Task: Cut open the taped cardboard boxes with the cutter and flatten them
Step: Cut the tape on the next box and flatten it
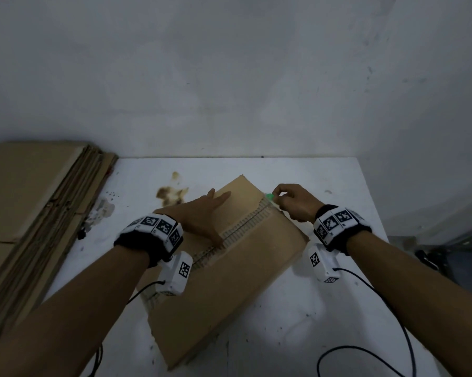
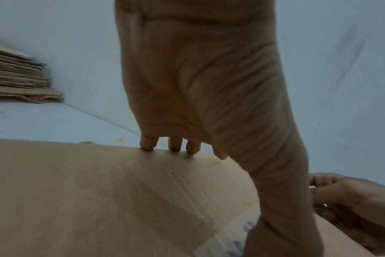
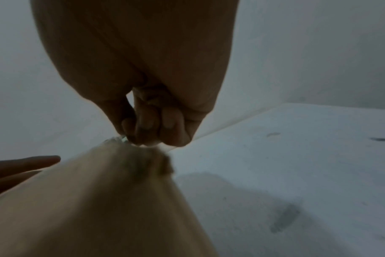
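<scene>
A brown cardboard box [image 1: 229,281] lies turned on the white table, a strip of printed tape [image 1: 243,227] running along its top seam. My left hand [image 1: 202,213] lies flat on the box's left flap, fingers straight, fingertips [image 2: 147,145] pressing the cardboard [image 2: 99,191]. My right hand [image 1: 292,201] is at the far end of the seam, fingers curled round a green cutter [image 1: 270,197]. In the right wrist view the curled fingers [image 3: 147,128] sit at the box's corner [image 3: 121,173]; the blade is hidden.
A stack of flattened cardboard [image 1: 33,208] lies at the left of the table [image 1: 324,308] against the wall. Brown stains [image 1: 172,194] mark the tabletop behind the box. Black cables [image 1: 379,336] trail at the front right. A dark metal rack [image 1: 447,246] stands past the right edge.
</scene>
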The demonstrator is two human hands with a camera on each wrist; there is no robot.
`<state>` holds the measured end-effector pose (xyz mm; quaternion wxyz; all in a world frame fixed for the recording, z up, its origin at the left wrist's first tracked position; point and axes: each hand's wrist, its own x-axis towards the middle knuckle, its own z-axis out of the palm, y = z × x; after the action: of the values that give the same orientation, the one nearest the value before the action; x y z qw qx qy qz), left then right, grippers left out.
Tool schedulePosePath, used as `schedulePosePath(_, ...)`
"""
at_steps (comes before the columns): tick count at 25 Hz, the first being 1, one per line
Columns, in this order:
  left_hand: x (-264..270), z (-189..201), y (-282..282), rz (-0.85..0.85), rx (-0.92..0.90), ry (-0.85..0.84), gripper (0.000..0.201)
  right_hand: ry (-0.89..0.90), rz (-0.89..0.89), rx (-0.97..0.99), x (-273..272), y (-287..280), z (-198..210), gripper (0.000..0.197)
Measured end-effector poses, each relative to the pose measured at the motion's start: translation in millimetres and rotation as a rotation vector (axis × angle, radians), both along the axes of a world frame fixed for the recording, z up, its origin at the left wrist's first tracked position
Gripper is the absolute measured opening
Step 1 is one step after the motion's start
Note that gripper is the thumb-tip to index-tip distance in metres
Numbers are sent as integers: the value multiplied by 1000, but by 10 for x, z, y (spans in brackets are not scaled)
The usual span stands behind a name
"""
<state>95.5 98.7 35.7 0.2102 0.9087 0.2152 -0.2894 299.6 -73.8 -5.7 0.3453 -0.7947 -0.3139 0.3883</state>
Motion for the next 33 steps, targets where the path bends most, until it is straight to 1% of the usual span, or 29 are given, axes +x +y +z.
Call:
schedulePosePath(3, 27, -27, 14, 5, 29, 21, 123, -84, 127, -58, 19, 12, 64, 18)
schedulePosePath(7, 26, -31, 28, 4, 41, 27, 125, -40, 239, -153, 211, -202, 158, 16)
schedulePosePath(10, 11, -38, 8, 8, 29, 30, 119, -54, 285, -209, 280, -376, 215, 14)
schedulePosePath(14, 6, -68, -32, 21, 17, 22, 112, -31, 304, -242, 297, -466, 259, 18)
schedulePosePath(16, 0, -88, -43, 29, 11, 7, 106, -22, 300, -256, 307, -529, 267, 20)
schedulePosePath(22, -42, -131, -61, 35, -18, -3, 88, 18, 286, -248, 286, -717, 269, 17)
schedulePosePath(25, -36, -135, -74, 33, -18, -3, 85, 47, 251, -255, 308, -849, 275, 16)
schedulePosePath(28, -49, -169, -94, 30, 13, 0, 84, 75, 277, -295, 280, -1026, 316, 16)
schedulePosePath(30, -39, -191, -91, 39, 18, -14, 84, 101, 224, -248, 208, -1135, 316, 16)
schedulePosePath(33, -30, -230, -66, 57, 35, -48, 85, 143, 57, -150, 54, -1235, 284, 19)
